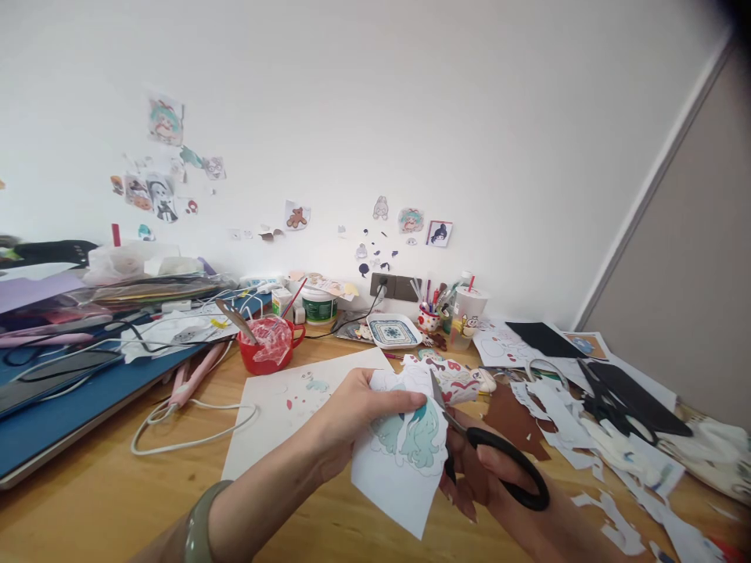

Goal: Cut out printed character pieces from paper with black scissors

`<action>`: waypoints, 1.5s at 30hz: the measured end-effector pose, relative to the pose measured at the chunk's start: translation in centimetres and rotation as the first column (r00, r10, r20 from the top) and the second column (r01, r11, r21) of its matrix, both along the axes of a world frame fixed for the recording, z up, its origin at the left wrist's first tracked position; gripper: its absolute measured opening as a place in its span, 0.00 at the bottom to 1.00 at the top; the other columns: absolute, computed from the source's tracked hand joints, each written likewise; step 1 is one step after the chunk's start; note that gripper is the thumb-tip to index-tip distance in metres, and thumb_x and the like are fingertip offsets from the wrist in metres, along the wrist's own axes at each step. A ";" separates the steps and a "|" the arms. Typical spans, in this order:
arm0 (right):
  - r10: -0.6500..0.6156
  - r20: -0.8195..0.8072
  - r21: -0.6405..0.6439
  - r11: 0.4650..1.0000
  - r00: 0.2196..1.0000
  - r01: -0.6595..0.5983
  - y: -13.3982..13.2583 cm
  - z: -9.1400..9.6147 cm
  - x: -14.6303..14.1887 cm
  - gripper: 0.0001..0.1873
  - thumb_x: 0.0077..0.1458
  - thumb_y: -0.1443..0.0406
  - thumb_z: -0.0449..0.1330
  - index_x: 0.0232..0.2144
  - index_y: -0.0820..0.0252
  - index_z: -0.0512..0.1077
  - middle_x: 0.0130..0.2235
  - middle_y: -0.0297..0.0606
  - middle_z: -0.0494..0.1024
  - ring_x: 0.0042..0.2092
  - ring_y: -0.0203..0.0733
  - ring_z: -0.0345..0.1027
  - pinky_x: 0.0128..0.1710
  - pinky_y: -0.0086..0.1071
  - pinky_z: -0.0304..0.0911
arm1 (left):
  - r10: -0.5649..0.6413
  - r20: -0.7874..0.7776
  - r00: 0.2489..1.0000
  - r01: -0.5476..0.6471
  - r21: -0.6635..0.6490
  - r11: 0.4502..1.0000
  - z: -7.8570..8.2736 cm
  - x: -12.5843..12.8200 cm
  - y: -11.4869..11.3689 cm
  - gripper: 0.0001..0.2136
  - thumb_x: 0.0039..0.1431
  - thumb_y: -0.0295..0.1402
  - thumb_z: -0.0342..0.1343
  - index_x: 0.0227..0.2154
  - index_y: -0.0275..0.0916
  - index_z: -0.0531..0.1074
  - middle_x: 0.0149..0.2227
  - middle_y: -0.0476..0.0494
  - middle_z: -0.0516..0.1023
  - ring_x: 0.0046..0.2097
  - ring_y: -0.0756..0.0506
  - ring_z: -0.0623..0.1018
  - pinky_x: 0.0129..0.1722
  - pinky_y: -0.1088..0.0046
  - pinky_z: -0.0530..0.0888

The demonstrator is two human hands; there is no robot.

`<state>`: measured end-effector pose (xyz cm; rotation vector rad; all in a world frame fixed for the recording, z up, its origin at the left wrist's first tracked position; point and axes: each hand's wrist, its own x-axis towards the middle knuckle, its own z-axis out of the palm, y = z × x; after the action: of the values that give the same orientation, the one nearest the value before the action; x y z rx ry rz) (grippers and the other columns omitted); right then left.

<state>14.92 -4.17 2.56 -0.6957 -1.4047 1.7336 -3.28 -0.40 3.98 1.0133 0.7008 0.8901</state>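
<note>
Sheet (399,477) pinched by left fingers (404,403), scissors (490,439) in right fingers (463,496), littered desk (117,493), white wall (411,94).

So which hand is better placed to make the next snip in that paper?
Right. The right hand grips the scissors, with the blades at the paper's upper edge beside the printed figure. The left hand only pinches the paper.

Paper sticker sheet (404,461), black plastic-handled scissors (498,457), wood desk (106,500).
</note>
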 end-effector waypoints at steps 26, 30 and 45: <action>-0.122 0.294 0.227 0.972 0.948 0.054 2.2 -0.8 0.2 0.24 0.35 0.48 0.62 0.24 0.54 0.56 0.21 0.28 0.62 0.22 0.34 0.50 0.18 0.27 0.47 | 0.117 -0.404 0.907 -0.021 0.235 0.972 2.0 -1.2 -0.2 0.07 0.40 0.32 0.61 0.21 0.33 0.74 0.22 0.43 0.77 0.22 0.49 0.74 0.20 0.77 0.69; -0.161 0.292 0.203 0.974 0.943 0.104 2.1 -0.8 0.1 0.24 0.32 0.47 0.63 0.24 0.54 0.58 0.21 0.28 0.61 0.22 0.34 0.51 0.18 0.27 0.47 | 0.117 -0.393 0.912 -0.024 0.233 0.972 2.1 -1.2 -0.1 0.06 0.39 0.32 0.61 0.21 0.32 0.74 0.21 0.43 0.76 0.21 0.49 0.73 0.19 0.77 0.68; -0.145 0.198 0.151 0.982 0.969 0.116 0.1 1.4 0.1 0.14 0.44 0.54 0.61 0.32 0.53 0.68 0.30 0.34 0.68 0.27 0.39 0.57 0.22 0.29 0.51 | 0.038 -0.058 0.998 -0.036 0.041 0.999 0.4 0.2 -0.8 0.09 0.39 0.33 0.64 0.24 0.33 0.76 0.24 0.45 0.78 0.24 0.51 0.74 0.25 0.79 0.69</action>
<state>14.99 -4.11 3.93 -0.8934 -1.5670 1.4787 -3.04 -1.23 4.40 1.0689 0.7560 0.9124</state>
